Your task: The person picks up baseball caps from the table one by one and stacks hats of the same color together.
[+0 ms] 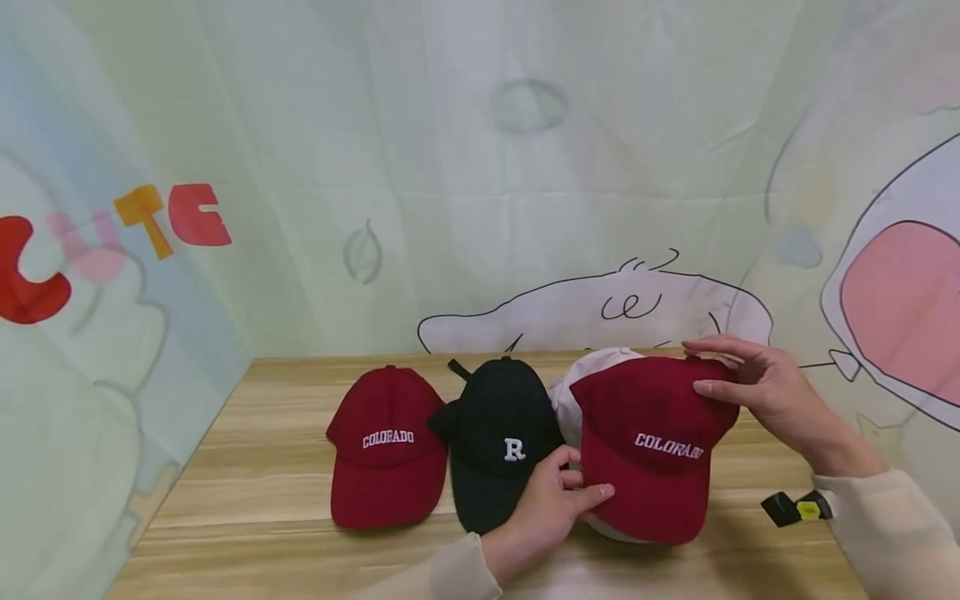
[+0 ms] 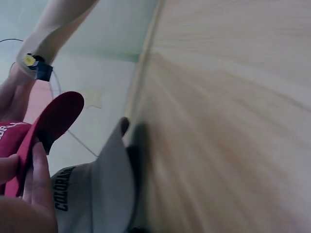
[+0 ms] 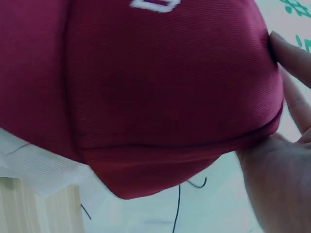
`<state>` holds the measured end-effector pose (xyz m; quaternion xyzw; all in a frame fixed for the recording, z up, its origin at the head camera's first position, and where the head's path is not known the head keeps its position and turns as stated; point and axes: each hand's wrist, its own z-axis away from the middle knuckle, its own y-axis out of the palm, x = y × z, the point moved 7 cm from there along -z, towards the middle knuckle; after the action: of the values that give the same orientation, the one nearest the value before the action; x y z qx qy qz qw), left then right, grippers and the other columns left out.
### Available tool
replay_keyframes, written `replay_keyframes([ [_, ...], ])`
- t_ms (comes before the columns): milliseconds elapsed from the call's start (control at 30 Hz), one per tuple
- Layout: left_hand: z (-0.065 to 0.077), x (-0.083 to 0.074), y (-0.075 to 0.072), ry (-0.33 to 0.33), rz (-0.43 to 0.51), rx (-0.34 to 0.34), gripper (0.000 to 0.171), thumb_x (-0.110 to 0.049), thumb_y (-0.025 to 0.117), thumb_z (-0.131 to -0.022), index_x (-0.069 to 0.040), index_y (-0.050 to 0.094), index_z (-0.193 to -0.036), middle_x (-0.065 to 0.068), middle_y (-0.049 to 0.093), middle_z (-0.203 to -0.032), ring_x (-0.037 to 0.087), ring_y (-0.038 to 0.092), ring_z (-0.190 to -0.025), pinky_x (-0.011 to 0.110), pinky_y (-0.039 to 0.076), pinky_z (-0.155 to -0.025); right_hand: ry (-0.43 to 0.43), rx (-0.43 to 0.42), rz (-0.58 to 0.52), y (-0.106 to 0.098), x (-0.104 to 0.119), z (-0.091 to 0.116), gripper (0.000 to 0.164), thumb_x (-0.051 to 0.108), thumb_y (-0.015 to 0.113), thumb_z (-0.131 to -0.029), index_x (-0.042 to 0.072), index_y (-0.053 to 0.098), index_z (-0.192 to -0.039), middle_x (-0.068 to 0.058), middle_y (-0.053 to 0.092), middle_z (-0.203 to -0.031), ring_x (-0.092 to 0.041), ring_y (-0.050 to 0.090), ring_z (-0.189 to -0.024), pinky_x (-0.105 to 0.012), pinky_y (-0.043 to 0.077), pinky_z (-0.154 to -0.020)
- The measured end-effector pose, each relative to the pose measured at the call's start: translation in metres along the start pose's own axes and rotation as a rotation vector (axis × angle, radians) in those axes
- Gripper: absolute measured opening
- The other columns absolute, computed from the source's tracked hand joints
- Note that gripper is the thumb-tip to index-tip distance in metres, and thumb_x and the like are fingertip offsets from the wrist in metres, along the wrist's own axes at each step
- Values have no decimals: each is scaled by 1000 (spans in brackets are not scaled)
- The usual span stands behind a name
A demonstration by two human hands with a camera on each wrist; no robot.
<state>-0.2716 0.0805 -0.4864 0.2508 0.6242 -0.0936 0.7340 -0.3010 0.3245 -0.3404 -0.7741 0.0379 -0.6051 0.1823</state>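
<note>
A dark red baseball cap (image 1: 645, 417) with white COLORADO lettering is held up in both hands. My left hand (image 1: 551, 504) pinches its brim (image 2: 58, 116) at the left edge, thumb on top and fingers underneath. The right hand (image 1: 772, 400) grips the crown (image 3: 170, 82) at its upper right, thumb in front and fingers over the top. Behind and below it is a pale cap (image 1: 600, 362), mostly hidden in the head view; dark COLORADO lettering shows on this light cap (image 2: 92, 194) in the left wrist view.
A black cap (image 1: 506, 417) with a white R lies left of the pale cap. Further left is another red COLORADO cap (image 1: 388, 450), its side touching the black one. All lie on a wooden table (image 1: 247, 483), with a printed cloth backdrop (image 1: 465, 167) behind.
</note>
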Motion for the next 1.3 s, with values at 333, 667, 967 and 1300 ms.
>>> replay_keyframes([
  [333, 4, 20, -10, -11, 10, -33, 28, 3, 74, -91, -5, 54, -110, 19, 76, -100, 23, 75, -77, 46, 65, -74, 76, 90, 331, 27, 0, -8, 46, 24, 79, -93, 12, 67, -136, -11, 72, -124, -15, 73, -92, -31, 63, -75],
  [667, 5, 29, -12, -33, -110, -59, 23, 2, 77, -89, -5, 56, -95, 9, 74, -82, 16, 68, -64, 39, 64, -64, 0, 6, 552, 37, 2, -15, 42, 20, 85, -86, 17, 74, -127, -7, 75, -116, -9, 65, -89, -24, 56, -72],
  [967, 9, 32, -16, -90, -401, -26, 24, -13, 80, -91, -10, 56, -91, -1, 66, -72, 12, 66, -52, 24, 54, -51, -40, -24, 553, 51, -19, -22, 36, 10, 80, -90, 16, 75, -125, -8, 74, -121, -15, 63, -104, -24, 53, -84],
  [1300, 13, 34, -9, -149, -379, 10, 26, -9, 77, -93, -10, 53, -101, 6, 72, -75, 16, 69, -54, 30, 59, -51, -15, -146, 547, 56, -32, -19, 33, 7, 79, -90, 17, 77, -122, -4, 73, -111, -13, 61, -101, -22, 48, -83],
])
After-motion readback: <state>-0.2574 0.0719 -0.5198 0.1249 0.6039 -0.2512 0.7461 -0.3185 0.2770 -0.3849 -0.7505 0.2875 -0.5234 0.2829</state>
